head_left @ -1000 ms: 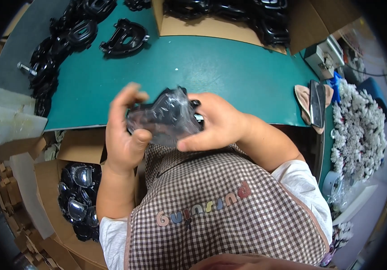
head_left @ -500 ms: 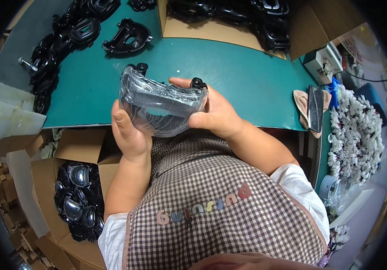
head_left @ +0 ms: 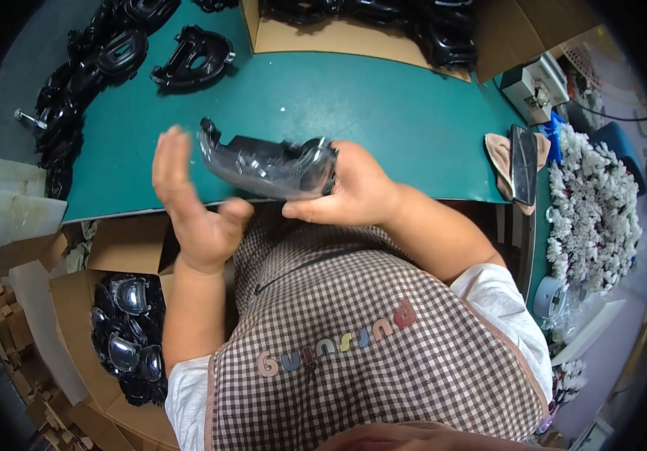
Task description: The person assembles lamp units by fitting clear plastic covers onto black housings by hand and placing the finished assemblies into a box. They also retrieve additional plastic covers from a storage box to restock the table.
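A vehicle lamp [head_left: 267, 167] with a clear lens and black housing is held over the front edge of the green table [head_left: 293, 98]. Round its right end my right hand [head_left: 353, 188] is closed, thumb along the lower side. My left hand [head_left: 195, 203] is off the lamp, just left of it, with fingers stretched up and thumb apart; it is slightly blurred and holds nothing. A single black lamp housing [head_left: 194, 60] lies farther back on the table, beyond my left hand.
Black housings [head_left: 68, 105] are heaped along the left side. A cardboard box [head_left: 323, 41] with black parts stands at the back. Lower left, another box [head_left: 75, 316] contains clear-lensed lamps [head_left: 126, 353]. At right lie a phone [head_left: 522, 165] on a cloth and a pile of white-tipped pieces [head_left: 590, 210].
My left hand has let go of the lamp and moved left, its fingers now raised. The lamp has been tilted in my right hand, showing more of its edge.
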A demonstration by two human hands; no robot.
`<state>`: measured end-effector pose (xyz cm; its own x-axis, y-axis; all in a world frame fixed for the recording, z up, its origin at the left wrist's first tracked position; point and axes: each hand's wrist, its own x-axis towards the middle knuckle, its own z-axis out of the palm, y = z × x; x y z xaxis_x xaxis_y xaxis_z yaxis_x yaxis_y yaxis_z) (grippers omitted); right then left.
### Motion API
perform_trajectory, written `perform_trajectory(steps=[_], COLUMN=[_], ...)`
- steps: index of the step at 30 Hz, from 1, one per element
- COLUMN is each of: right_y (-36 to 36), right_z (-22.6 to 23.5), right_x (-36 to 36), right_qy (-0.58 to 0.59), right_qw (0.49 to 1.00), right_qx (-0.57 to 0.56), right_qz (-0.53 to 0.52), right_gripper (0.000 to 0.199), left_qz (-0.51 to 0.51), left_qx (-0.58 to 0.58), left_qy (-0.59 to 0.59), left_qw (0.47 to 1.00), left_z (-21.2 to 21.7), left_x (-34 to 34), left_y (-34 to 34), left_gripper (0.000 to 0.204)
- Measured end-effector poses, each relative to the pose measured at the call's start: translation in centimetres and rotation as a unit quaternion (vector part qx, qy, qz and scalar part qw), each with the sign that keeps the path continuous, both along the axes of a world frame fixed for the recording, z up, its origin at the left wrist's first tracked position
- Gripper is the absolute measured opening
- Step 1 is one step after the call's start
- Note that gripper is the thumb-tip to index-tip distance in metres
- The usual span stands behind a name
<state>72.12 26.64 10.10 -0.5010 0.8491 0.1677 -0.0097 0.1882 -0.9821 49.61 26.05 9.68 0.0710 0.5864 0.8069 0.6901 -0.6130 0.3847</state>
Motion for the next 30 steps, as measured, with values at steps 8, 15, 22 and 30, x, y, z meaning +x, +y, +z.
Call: perform_trajectory(steps=[8,15,22,30], right_y=[0.4,1.4,0.8,0.0], right_z=[1.7,-0.1,0.7,1.9], right_x=[0.2,3.0,1.5,0.0], right_qy=[-0.176,-0.063,-0.031,-0.107], right_qw=[0.962,0.995,0.994,0.925], right_qx=[0.207,0.081,0.105,0.315], right_qz=[0.014,0.017,-0.011,-0.184], right_gripper=[0.054,0.031,0.046,0.058], left_qz=[-0.193,-0.169,-0.162,-0.144], left_qx=[-0.11,-0.109,-0.148,-0.133], left_qy=[0.184,-0.097,-0.12,-0.269], left_qw=[0.958,0.975,0.968,0.943], left_z=[0.8,-2.1,-3.1,-1.3], left_x=[-0.4,-1.1,-1.7,1.7], left_y=[0.9,-0.1,-0.4,-0.1], left_gripper=[0.077,0.082,0.094,0.092])
